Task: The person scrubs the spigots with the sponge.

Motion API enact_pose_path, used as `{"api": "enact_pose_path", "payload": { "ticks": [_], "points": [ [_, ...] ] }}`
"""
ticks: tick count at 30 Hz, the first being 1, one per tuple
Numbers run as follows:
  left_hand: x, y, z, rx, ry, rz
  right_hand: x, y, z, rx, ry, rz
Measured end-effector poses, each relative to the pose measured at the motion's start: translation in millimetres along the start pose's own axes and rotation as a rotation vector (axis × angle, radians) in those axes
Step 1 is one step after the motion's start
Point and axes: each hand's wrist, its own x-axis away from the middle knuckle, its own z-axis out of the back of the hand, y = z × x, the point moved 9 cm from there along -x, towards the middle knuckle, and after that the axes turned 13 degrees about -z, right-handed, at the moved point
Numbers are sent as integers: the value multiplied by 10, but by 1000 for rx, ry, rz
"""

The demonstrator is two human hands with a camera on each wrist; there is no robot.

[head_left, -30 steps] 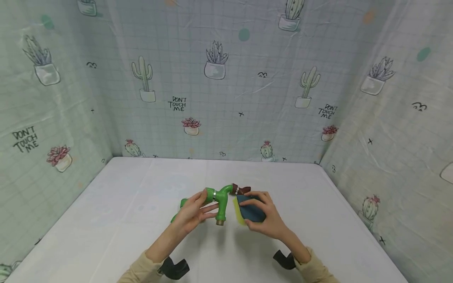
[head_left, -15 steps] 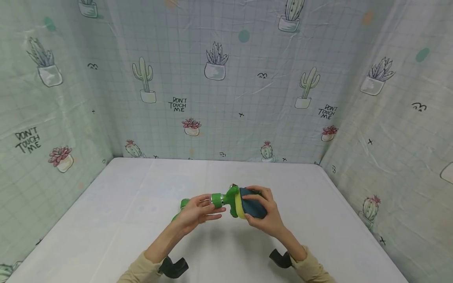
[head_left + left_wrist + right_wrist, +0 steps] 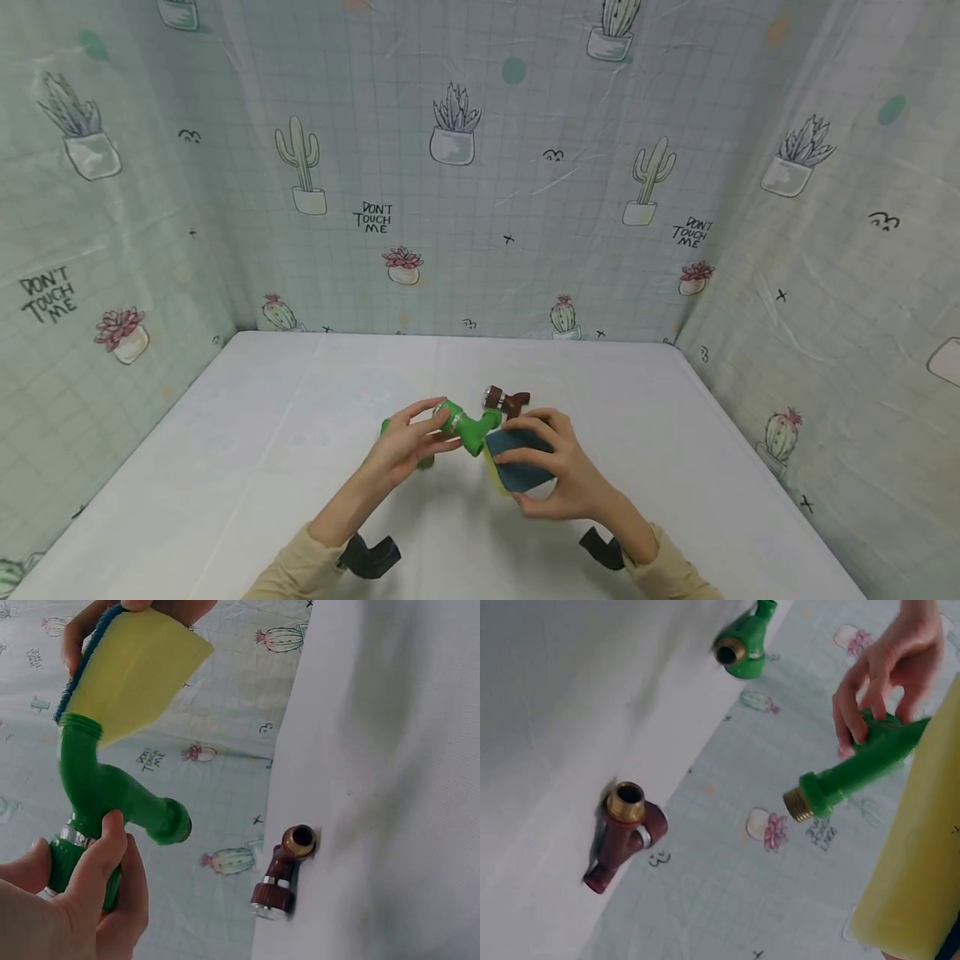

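My left hand [image 3: 401,446] grips a green plastic tap [image 3: 471,429] by its ribbed round end, above the table. The tap's brass-threaded outlet [image 3: 798,805] shows in the right wrist view. My right hand [image 3: 562,479] holds a sponge [image 3: 522,462], yellow foam with a dark blue scouring side. In the left wrist view the yellow foam [image 3: 139,675] lies right at the tap's green threaded end [image 3: 80,725]. Fingers of my right hand spread over the blue side, with the thumb below.
A dark brown tap [image 3: 507,401] with a brass thread lies on the white table [image 3: 315,375] behind the sponge. Another green tap [image 3: 746,649] lies behind my left hand, mostly hidden in the head view. A cactus-print cloth [image 3: 465,208] surrounds the table.
The held tap has turned from outlet down to a tilt. The sponge covered its right end half a second ago; now it has shifted down and left, exposing that end and the brown tap.
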Motion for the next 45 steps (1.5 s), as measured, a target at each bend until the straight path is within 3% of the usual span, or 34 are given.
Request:
{"api": "enact_pose_path", "payload": {
  "ticks": [4, 7, 14, 18, 25, 29, 33, 38, 45],
  "points": [
    [-23, 18, 24, -37, 34, -22, -53, 57, 91, -58, 19, -47],
    [-24, 13, 2, -67, 40, -35, -94, -2, 42, -72, -4, -34],
    [11, 28, -165, -187, -49, -101, -119, -83, -198, -43, -86, -18],
    [38, 30, -197, -217, -72, -110, -135, -60, -194, -33, -71, -14],
    [102, 90, -234, -212, -111, -118, -79, 135, -123, 122, -5, -10],
    [127, 159, -250, -199, -121, -130, -89, 319, 11, 37, 62, -96],
    [113, 157, -225, -166, -74, -120, -129, 175, 7, -42, 82, -92],
    [103, 96, -197, -188, -36, -110, -91, -121, -190, -9, 16, -30],
    [101, 32, -155, -209, -57, -105, -64, -40, -280, 72, 7, -60]
  ]
}}
